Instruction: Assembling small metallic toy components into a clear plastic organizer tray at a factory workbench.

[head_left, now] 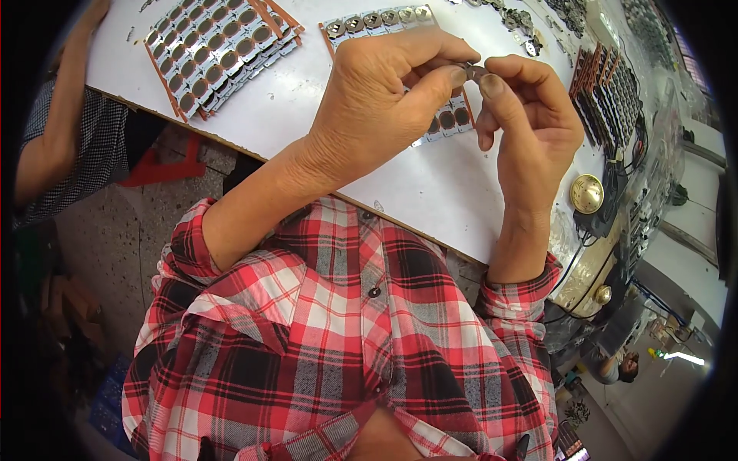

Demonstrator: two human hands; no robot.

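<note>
Over the white table (430, 188), my left hand (377, 107) and my right hand (534, 123) meet fingertip to fingertip. Thumb and forefinger of each pinch a small grey metal part (473, 71), mostly covered by the fingers, so its exact kind cannot be made out. Beneath them lies a panel (329, 31) of rows of round pieces. Its far row carries silvery pieces (373, 20) with cut-out centres; dark discs (447, 120) show in its near rows. My left hand and wrist hide much of the panel.
Stacked panels of dark discs (219, 46) stand at the far left, another stack (607, 100) at the right. Loose metal parts (523, 23) are strewn at the back. Right of my arm is a brass-coloured dome (587, 194) near black cables. Another person's arm (65, 100) rests at the left.
</note>
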